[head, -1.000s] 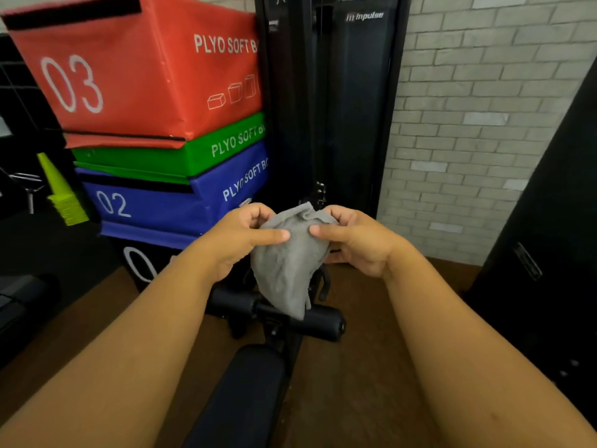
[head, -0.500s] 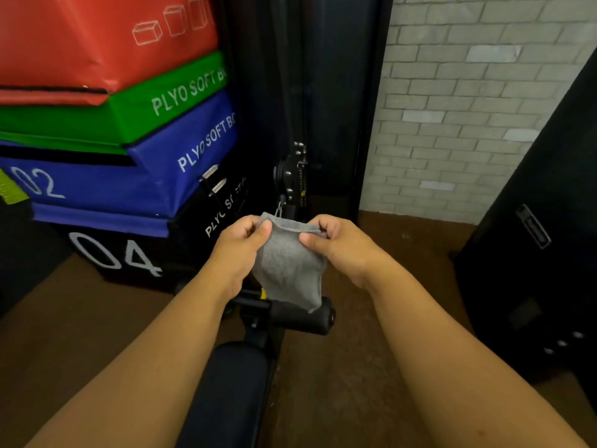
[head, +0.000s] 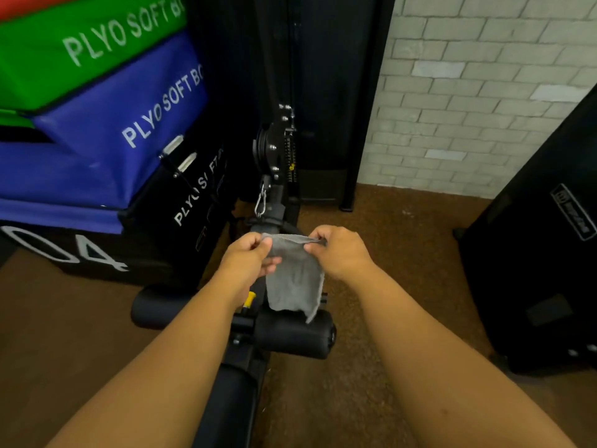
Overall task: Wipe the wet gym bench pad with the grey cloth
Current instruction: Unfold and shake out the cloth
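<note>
Left hand and right hand pinch grey cloth; bench pad mostly hidden by forearms.

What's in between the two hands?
The grey cloth. The left hand and right hand each pinch a top corner, and it hangs between them in the head view.

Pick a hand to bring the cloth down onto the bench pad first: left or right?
Left, probably. Both hands pinch the grey cloth's top edge, but the left hand and its forearm lie almost directly over the bench pad; the right hand sits off to the side, over the floor.
</note>
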Demonstrator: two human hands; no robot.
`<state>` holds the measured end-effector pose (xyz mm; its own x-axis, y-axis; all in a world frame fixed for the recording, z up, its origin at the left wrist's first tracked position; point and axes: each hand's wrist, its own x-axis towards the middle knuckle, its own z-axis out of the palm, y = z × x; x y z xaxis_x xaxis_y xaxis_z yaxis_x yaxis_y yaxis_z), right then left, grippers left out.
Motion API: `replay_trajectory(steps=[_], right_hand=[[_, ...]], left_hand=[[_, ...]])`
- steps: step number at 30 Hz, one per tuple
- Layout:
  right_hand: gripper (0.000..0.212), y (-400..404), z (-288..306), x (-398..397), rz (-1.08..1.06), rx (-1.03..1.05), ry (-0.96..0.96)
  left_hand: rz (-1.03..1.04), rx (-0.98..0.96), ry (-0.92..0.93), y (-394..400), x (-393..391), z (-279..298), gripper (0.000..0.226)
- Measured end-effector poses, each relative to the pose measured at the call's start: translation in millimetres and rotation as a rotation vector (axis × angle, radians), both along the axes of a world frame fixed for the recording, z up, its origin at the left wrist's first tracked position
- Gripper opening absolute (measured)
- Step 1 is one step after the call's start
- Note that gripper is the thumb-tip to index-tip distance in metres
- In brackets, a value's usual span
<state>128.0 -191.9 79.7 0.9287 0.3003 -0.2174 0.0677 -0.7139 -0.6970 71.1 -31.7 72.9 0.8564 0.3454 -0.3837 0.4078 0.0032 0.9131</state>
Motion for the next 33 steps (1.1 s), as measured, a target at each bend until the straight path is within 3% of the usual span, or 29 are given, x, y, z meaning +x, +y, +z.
replay_trajectory(steps=[6, 15, 22, 25, 33], right_hand=[[0.009, -2, -57, -7, 0.059, -0.005, -0.171], [0.017, -21, -160, -96, 0.325, -0.159, -0.035], [0.018, -21, -177, -111, 0.407, -0.101, -0.067], [0.013, -22, -174, -113, 0.455, -0.034, 0.022], [0.015, -24, -177, -115, 0.381, -0.121, 0.280]], left_hand=[[-0.049, 0.116, -0.102, 5, -3, -49, 0.016], [-0.205, 0.027, 0.244, 12, -102, -147, 0.017], [-0.307, 0.199, 0.245, 19, -114, -158, 0.014], [-0.332, 0.226, 0.222, 19, -115, -159, 0.012], [-0.459, 0.350, 0.262, 20, -115, -168, 0.015]])
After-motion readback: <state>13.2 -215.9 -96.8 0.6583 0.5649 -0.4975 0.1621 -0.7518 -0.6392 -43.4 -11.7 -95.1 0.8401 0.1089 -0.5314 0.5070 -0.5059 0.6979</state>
